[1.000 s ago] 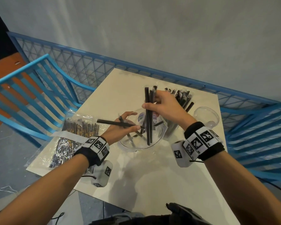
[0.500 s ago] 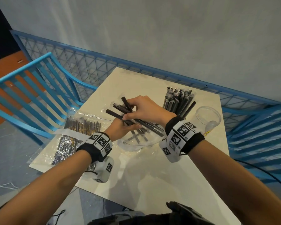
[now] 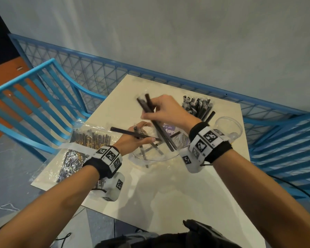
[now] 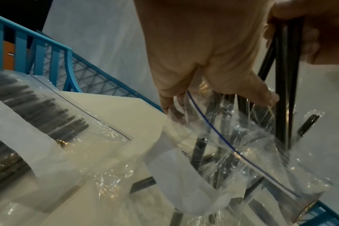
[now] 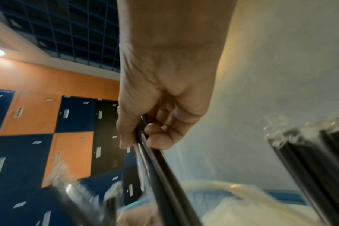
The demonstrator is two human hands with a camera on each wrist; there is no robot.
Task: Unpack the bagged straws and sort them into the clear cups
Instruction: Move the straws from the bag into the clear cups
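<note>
right hand [image 3: 166, 111] clamps a bundle of black straws [image 3: 155, 122] mid-shaft over the clear cup [image 3: 156, 154] on the tabletop [image 3: 168, 185], left hand [image 3: 134, 140] pinching one straw; light, stiff and slick, they seem best held mid-length.

You could hardly read anything here. The one bit of printing was purple lettering on the clear cup [image 3: 175, 135] behind your right hand [image 3: 166, 111], in the head view; a few letters showed, something like "fej", but most were covered and you couldn't make out the word. The bands on your wrists [image 3: 207, 140] carried black-and-white square coded markers, not letters or numbers. The locker doors [image 5: 37, 113] in the right wrist view bore small pale tags, too blurred to read.
</note>
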